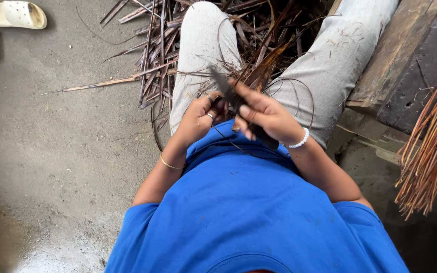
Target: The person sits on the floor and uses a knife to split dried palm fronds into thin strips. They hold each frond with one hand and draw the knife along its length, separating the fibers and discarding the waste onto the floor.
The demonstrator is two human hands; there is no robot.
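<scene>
Both hands work close together over the lap. Left hand (198,117) is curled shut, fingers pinching what looks like a thin dark leaf strip (222,86) near its base; two rings show on the fingers, a thin gold bangle (170,165) at the wrist. Right hand (264,115) is closed around a dark knife (259,132), handle end poking out below the palm toward the blue shirt (249,212); blade mostly hidden by the fingers, so edge contact with the strip is likely but hard to confirm. White bead bracelet (299,140) on the right wrist.

The strip sits between the two hands, running up and away over the left knee, just above the grey trousers (203,45).

Progress, judging from how things lie: a large bundle of clean pale-orange sticks (433,151) leans at the right edge beside a worn wooden bench (400,65), which reads as finished output. On the concrete floor (51,151) between and beyond the knees lies a heap of dark dry leaf scraps (153,60), with thin curled fibres across the lap, likely stripped waste mixed with unworked pieces. So a good share seems done and one piece is in hand mid-strip; how much raw stock is left cannot be told, the pile is too tangled.

Pale sandals (11,15) sit at top left, well apart from the work.
</scene>
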